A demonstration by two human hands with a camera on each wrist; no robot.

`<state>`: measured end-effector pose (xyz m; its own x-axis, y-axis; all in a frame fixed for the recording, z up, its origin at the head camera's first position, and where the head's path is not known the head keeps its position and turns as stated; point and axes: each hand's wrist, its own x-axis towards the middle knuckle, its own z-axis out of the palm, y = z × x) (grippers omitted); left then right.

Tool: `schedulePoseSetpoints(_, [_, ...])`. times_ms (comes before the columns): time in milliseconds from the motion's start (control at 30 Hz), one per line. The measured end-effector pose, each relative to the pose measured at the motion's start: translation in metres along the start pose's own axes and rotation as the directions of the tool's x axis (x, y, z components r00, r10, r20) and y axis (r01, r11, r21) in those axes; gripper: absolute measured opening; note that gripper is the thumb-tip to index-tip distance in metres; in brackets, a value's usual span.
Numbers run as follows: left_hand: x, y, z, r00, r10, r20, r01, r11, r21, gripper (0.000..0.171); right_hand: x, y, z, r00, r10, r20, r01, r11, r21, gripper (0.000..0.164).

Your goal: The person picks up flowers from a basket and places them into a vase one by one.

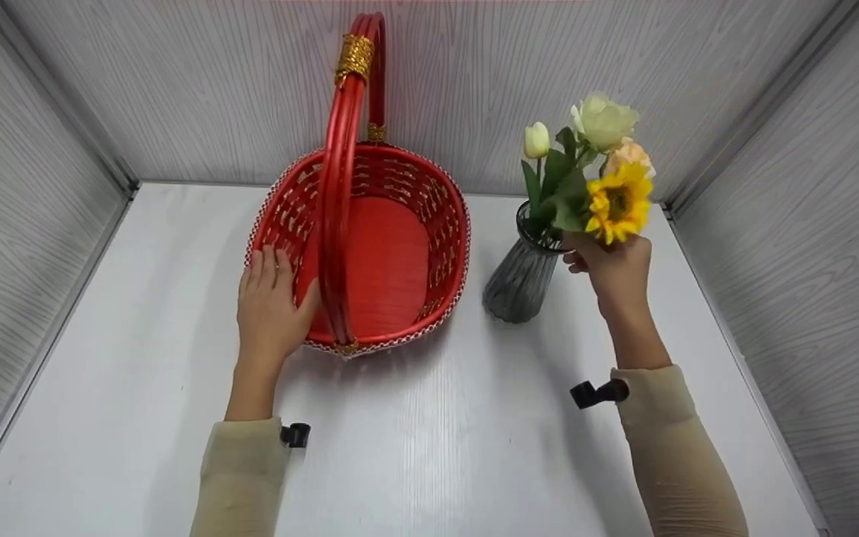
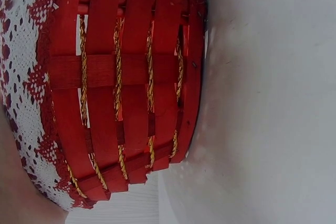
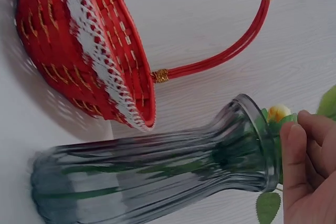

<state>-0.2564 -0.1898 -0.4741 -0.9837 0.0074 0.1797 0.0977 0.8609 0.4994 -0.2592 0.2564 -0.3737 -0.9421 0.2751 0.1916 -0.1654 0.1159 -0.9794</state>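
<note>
A red woven basket (image 1: 392, 261) with a tall arched handle stands at the middle back, its inside bare. My left hand (image 1: 269, 302) rests on the basket's left front rim, fingers nearly straight and thumb over the inner side. To the right, a grey ribbed glass vase (image 1: 520, 287) holds artificial flowers: a yellow sunflower (image 1: 618, 203), a white rose (image 1: 605, 121), a pale tulip (image 1: 537, 140) and a peach bloom (image 1: 629, 156). My right hand (image 1: 616, 272) pinches flower stems just at the vase's mouth, fingers curled; blooms and leaves partly hide the grip. Green stems show through the glass in the right wrist view.
White lace trim (image 2: 26, 93) runs round the basket's rim. Everything stands on a white table (image 1: 414, 440), with grey wood-grain panels (image 1: 459, 97) at the back and both sides. The vase stands a short gap right of the basket.
</note>
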Motion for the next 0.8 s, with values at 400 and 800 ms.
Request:
schedulePoseSetpoints(400, [-0.004,-0.006,-0.001,0.999,0.009,-0.049,-0.010,1.000,-0.010,0.078,-0.023,0.033,-0.005,0.990,0.103,0.095,-0.102,0.995,-0.023,0.020])
schedulePoseSetpoints(800, [-0.011,-0.005,0.002,0.958,0.039,-0.283,-0.081,0.987,-0.139,0.067,-0.046,0.032,-0.018,0.927,0.112,0.358,-0.028,0.972,-0.233,0.024])
